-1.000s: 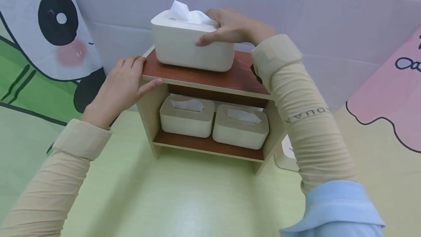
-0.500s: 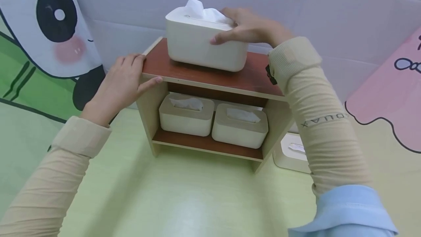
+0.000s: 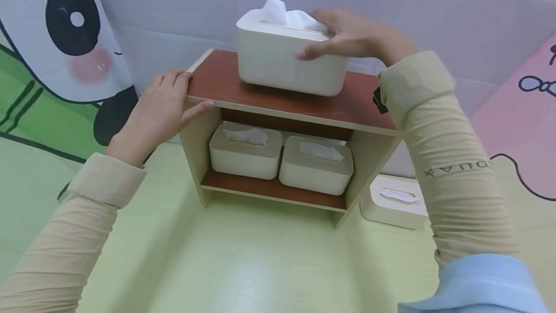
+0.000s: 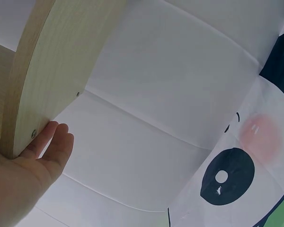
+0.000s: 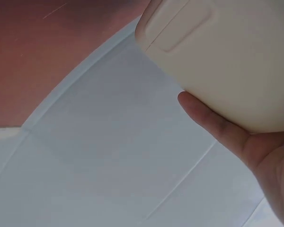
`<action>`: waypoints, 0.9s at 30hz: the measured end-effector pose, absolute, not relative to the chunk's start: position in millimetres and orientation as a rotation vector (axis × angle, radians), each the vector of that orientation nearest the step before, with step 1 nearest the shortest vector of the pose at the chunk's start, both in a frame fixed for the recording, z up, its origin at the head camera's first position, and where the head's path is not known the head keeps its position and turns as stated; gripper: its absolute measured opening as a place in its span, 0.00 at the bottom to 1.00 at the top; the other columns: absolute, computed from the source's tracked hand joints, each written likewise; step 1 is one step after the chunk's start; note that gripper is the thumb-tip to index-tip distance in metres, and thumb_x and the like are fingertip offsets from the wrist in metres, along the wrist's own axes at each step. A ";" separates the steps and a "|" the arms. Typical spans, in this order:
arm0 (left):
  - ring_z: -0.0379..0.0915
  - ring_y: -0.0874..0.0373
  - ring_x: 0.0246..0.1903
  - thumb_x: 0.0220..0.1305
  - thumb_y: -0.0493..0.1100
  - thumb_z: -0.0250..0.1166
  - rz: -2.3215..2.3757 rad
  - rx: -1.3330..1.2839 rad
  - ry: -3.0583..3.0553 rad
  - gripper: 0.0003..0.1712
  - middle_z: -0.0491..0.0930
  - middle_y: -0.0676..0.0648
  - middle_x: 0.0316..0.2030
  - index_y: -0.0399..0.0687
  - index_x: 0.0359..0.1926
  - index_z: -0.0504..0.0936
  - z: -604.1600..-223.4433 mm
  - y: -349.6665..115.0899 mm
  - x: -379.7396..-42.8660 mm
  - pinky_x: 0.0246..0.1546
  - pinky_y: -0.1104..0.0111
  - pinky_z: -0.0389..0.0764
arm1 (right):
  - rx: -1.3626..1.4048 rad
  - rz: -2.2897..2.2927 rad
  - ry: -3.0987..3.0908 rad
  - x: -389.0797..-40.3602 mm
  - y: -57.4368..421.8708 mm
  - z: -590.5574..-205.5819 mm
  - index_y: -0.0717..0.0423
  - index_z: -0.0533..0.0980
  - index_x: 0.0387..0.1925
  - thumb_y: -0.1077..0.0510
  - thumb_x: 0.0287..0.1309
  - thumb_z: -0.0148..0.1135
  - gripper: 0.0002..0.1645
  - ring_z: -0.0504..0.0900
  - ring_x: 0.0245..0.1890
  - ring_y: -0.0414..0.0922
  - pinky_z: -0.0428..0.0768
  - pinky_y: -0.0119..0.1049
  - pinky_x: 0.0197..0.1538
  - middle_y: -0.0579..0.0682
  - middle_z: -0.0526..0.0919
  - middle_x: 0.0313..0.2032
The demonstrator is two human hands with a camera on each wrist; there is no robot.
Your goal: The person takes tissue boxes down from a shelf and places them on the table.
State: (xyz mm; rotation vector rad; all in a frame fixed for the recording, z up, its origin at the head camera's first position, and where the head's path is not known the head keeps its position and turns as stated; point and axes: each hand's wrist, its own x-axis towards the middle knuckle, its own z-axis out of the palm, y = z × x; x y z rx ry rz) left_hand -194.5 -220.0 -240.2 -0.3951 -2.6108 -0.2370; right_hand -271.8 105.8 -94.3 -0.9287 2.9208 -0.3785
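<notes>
My right hand [image 3: 347, 35] grips a cream tissue box [image 3: 282, 64] at its right end, thumb on the front face and fingers behind. A white tissue [image 3: 288, 16] stands up from the slot on its top. The box hangs close over the red-brown top board [image 3: 217, 69] of a small wooden shelf [image 3: 278, 199]. In the right wrist view, part of the hand [image 5: 246, 146] shows along the box's side [image 5: 227, 71]. My left hand [image 3: 158, 112] holds the shelf's upper left corner, thumb along the front edge. The left wrist view shows its fingers [image 4: 59, 146] at the outer side panel [image 4: 61, 61].
Two more tissue boxes, a left one [image 3: 245, 153] and a right one [image 3: 317, 165], stand side by side on the lower board. Another tissue box [image 3: 391, 204] sits on the pale floor right of the shelf. A light cloth backdrop [image 3: 173, 4] with cartoon prints hangs behind.
My right hand has moved the tissue box to the right along the shelf's top. The box on the floor is less covered by my right arm. My left hand has stayed at the corner.
</notes>
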 end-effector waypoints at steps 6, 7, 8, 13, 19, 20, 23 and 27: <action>0.60 0.33 0.52 0.62 0.62 0.54 -0.238 -0.396 -2.605 0.41 0.65 0.29 0.54 0.27 0.56 0.62 -240.8 -219.1 -195.0 0.54 0.46 0.61 | -0.919 -0.370 2.933 -269.0 121.8 -94.4 0.46 0.59 0.57 0.32 0.49 0.57 0.39 0.65 0.52 0.48 0.61 0.48 0.56 0.51 0.69 0.51; 0.60 0.33 0.52 0.62 0.62 0.54 -0.238 -0.395 -2.606 0.40 0.65 0.29 0.54 0.27 0.56 0.62 -240.8 -218.9 -195.1 0.54 0.46 0.61 | -0.914 -0.364 2.939 -268.4 124.4 -94.6 0.46 0.59 0.58 0.32 0.49 0.57 0.40 0.65 0.53 0.48 0.61 0.48 0.56 0.51 0.68 0.51; 0.60 0.33 0.52 0.61 0.62 0.53 -0.237 -0.393 -2.609 0.41 0.65 0.29 0.54 0.27 0.56 0.62 -240.8 -218.7 -195.3 0.54 0.45 0.62 | -0.907 -0.363 2.942 -267.9 126.8 -94.7 0.46 0.58 0.59 0.32 0.49 0.57 0.41 0.65 0.53 0.48 0.61 0.49 0.57 0.51 0.68 0.52; 0.60 0.33 0.52 0.61 0.62 0.53 -0.232 -0.395 -2.613 0.41 0.65 0.29 0.54 0.28 0.56 0.62 -241.3 -218.6 -196.1 0.54 0.45 0.62 | -0.876 -0.381 2.958 -265.5 138.3 -96.3 0.44 0.57 0.64 0.32 0.49 0.57 0.44 0.63 0.56 0.49 0.59 0.51 0.59 0.49 0.67 0.55; 0.60 0.33 0.51 0.62 0.62 0.54 -0.227 -0.401 -2.600 0.40 0.65 0.29 0.54 0.27 0.55 0.63 -242.4 -219.5 -196.1 0.54 0.45 0.62 | -0.840 -0.385 2.974 -264.9 151.9 -97.3 0.43 0.55 0.66 0.33 0.49 0.57 0.46 0.62 0.57 0.51 0.58 0.54 0.60 0.51 0.65 0.59; 0.60 0.33 0.51 0.62 0.61 0.54 -0.228 -0.401 -2.598 0.40 0.65 0.29 0.54 0.27 0.55 0.63 -242.4 -219.6 -196.1 0.54 0.46 0.62 | -0.831 -0.386 2.977 -265.0 154.5 -97.2 0.43 0.55 0.66 0.33 0.49 0.57 0.45 0.62 0.57 0.51 0.58 0.54 0.60 0.51 0.65 0.59; 0.60 0.33 0.52 0.62 0.61 0.54 -0.227 -0.405 -2.589 0.40 0.65 0.29 0.53 0.27 0.55 0.63 -242.5 -219.9 -196.1 0.55 0.46 0.61 | -0.803 -0.417 2.980 -264.7 162.3 -97.3 0.42 0.56 0.65 0.34 0.49 0.58 0.44 0.62 0.57 0.51 0.58 0.54 0.59 0.50 0.66 0.58; 0.60 0.34 0.51 0.62 0.61 0.54 -0.216 -0.411 -2.582 0.39 0.65 0.29 0.53 0.27 0.54 0.63 -242.8 -220.6 -196.2 0.54 0.46 0.61 | -0.761 -0.442 2.982 -264.6 174.0 -97.8 0.40 0.56 0.65 0.34 0.49 0.58 0.43 0.63 0.57 0.51 0.58 0.54 0.59 0.50 0.66 0.56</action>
